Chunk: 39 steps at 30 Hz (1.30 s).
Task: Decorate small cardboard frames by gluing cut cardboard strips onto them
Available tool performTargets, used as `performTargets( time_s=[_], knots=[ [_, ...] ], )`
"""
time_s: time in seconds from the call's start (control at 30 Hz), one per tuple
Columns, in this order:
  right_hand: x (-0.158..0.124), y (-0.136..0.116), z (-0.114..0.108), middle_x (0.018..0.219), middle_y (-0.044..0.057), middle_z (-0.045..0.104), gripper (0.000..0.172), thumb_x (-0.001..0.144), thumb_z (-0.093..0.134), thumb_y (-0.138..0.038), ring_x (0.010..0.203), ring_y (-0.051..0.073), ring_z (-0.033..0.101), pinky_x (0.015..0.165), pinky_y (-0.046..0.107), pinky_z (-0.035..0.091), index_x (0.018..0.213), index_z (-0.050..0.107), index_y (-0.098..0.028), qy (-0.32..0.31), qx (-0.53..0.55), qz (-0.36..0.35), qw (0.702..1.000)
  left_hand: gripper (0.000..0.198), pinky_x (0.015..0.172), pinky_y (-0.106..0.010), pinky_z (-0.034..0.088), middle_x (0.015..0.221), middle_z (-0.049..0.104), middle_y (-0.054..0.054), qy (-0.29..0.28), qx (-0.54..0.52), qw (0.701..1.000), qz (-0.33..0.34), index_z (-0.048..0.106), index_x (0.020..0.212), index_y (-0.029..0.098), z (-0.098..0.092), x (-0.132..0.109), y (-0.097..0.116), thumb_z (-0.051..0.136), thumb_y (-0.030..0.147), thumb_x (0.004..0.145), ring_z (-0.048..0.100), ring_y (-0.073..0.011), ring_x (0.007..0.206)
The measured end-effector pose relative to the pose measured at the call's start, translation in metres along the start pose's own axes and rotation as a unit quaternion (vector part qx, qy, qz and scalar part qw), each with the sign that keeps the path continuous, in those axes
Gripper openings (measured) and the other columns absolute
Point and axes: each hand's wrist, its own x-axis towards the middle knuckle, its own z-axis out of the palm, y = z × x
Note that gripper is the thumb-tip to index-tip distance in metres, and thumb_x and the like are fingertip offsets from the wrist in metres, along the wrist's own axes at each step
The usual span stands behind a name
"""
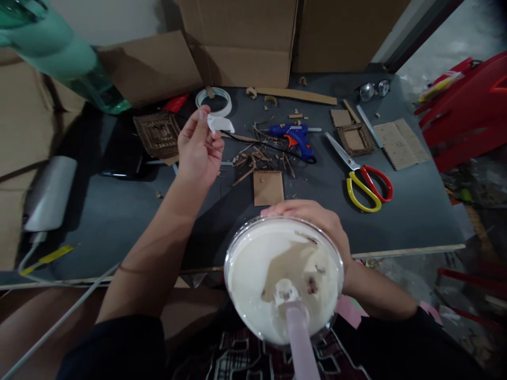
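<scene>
My left hand (pixel 200 145) is raised over the desk, its thumb and fingers pinching a small white folded piece (pixel 220 124) that looks like paper or tissue. Behind it lies a roll of white tape (pixel 225 108). Close below my head, my right hand (pixel 317 216) wraps round the far side of a clear plastic cup (pixel 249 285) of milky drink. A thick pale pink straw (pixel 300 332) sticks up through its lid towards me. Beyond the cup a small square of cardboard (pixel 268 190) lies on the desk.
A blue glue gun (pixel 293 136) lies among cardboard scraps (pixel 257 158). To its right are scissors (pixel 362 177), a small cardboard tray (pixel 355 140), corrugated cardboard (pixel 402 142) and glasses (pixel 374 91). On the left stand a green bottle (pixel 67 58) and a white power adapter (pixel 51 192).
</scene>
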Motion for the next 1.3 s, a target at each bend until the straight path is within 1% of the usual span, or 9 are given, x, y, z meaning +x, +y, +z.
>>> performTargets(
  time_s=[0.2, 0.3, 0.4, 0.57, 0.83, 1.0, 1.13, 1.2, 1.3],
  knots=[
    [-0.002, 0.007, 0.000, 0.124, 0.011, 0.068, 0.085, 0.071, 0.080, -0.057, 0.115, 0.030, 0.067, 0.101, 0.045, 0.059, 0.143, 0.053, -0.022, 0.005, -0.002, -0.064, 0.998, 0.046, 0.045, -0.016, 0.035, 0.077, 0.059, 0.005, 0.121, -0.140, 0.981, -0.054, 0.076, 0.083, 0.031, 0.029, -0.005, 0.020, 0.099, 0.045, 0.047, 0.044, -0.0030, 0.059],
    [-0.003, 0.006, 0.002, 0.123, 0.012, 0.068, 0.096, 0.065, 0.081, -0.067, 0.114, 0.030, 0.067, 0.100, 0.045, 0.059, 0.144, 0.052, -0.021, 0.004, -0.010, -0.068, 0.998, 0.046, 0.042, -0.016, 0.034, 0.072, 0.059, 0.005, 0.134, -0.161, 0.976, -0.050, 0.076, 0.078, 0.030, 0.037, -0.006, 0.023, 0.101, 0.041, 0.041, 0.042, -0.0033, 0.057],
    [-0.005, 0.005, 0.005, 0.121, 0.012, 0.069, 0.081, 0.076, 0.074, -0.062, 0.114, 0.028, 0.068, 0.099, 0.043, 0.059, 0.143, 0.054, -0.021, 0.001, 0.008, -0.056, 0.998, 0.048, 0.040, -0.015, 0.034, 0.072, 0.060, 0.006, 0.123, -0.159, 0.979, -0.046, 0.075, 0.079, 0.031, 0.035, -0.005, 0.019, 0.101, 0.041, 0.039, 0.041, -0.0028, 0.056],
    [-0.006, 0.006, 0.011, 0.119, 0.010, 0.070, 0.061, 0.085, 0.073, -0.041, 0.113, 0.025, 0.069, 0.097, 0.041, 0.061, 0.140, 0.057, -0.022, 0.007, 0.058, -0.036, 0.998, 0.045, 0.042, -0.015, 0.036, 0.072, 0.061, 0.006, 0.103, -0.132, 0.985, -0.041, 0.074, 0.083, 0.033, 0.027, -0.003, 0.012, 0.097, 0.053, 0.049, 0.043, -0.0021, 0.057],
    [-0.005, 0.002, 0.010, 0.117, 0.010, 0.070, 0.057, 0.085, 0.072, -0.041, 0.111, 0.025, 0.069, 0.095, 0.043, 0.061, 0.138, 0.058, -0.024, 0.013, 0.048, -0.019, 0.999, 0.039, 0.044, -0.018, 0.037, 0.075, 0.063, 0.005, 0.058, -0.095, 0.994, -0.018, 0.073, 0.091, 0.035, 0.016, 0.000, 0.003, 0.090, 0.056, 0.062, 0.043, -0.0047, 0.060],
    [-0.008, 0.005, 0.003, 0.120, 0.012, 0.068, 0.082, 0.070, 0.079, -0.060, 0.114, 0.029, 0.067, 0.101, 0.043, 0.057, 0.138, 0.056, -0.022, 0.005, 0.027, -0.024, 0.999, 0.037, 0.045, -0.020, 0.037, 0.078, 0.066, 0.005, 0.071, -0.100, 0.991, -0.044, 0.073, 0.089, 0.036, 0.018, -0.003, 0.008, 0.092, 0.052, 0.061, 0.043, -0.0061, 0.061],
    [-0.013, 0.008, -0.002, 0.125, 0.009, 0.066, 0.107, 0.047, 0.088, -0.069, 0.115, 0.031, 0.067, 0.102, 0.044, 0.056, 0.140, 0.053, -0.029, 0.007, 0.038, 0.015, 0.999, 0.021, 0.044, -0.017, 0.036, 0.073, 0.063, 0.005, 0.108, -0.113, 0.985, -0.076, 0.073, 0.084, 0.031, 0.029, -0.008, 0.019, 0.089, 0.037, 0.072, 0.043, -0.0054, 0.058],
    [-0.015, 0.007, -0.008, 0.126, 0.007, 0.066, 0.099, 0.050, 0.087, -0.066, 0.113, 0.030, 0.067, 0.101, 0.044, 0.057, 0.137, 0.055, -0.032, 0.034, 0.043, 0.047, 0.997, 0.009, 0.044, -0.016, 0.036, 0.070, 0.061, 0.005, 0.130, -0.129, 0.979, -0.093, 0.072, 0.083, 0.029, 0.038, -0.010, 0.027, 0.076, 0.022, 0.086, 0.042, -0.0042, 0.056],
    [-0.005, 0.003, -0.030, 0.129, 0.004, 0.065, 0.086, 0.056, 0.087, -0.059, 0.117, 0.027, 0.066, 0.104, 0.044, 0.055, 0.132, 0.055, -0.034, 0.082, -0.011, 0.123, 0.989, 0.031, 0.044, -0.014, 0.035, 0.066, 0.059, 0.005, 0.180, -0.156, 0.965, -0.109, 0.069, 0.079, 0.025, 0.052, -0.015, 0.039, 0.053, 0.005, 0.096, 0.041, -0.0028, 0.050]
  ],
)
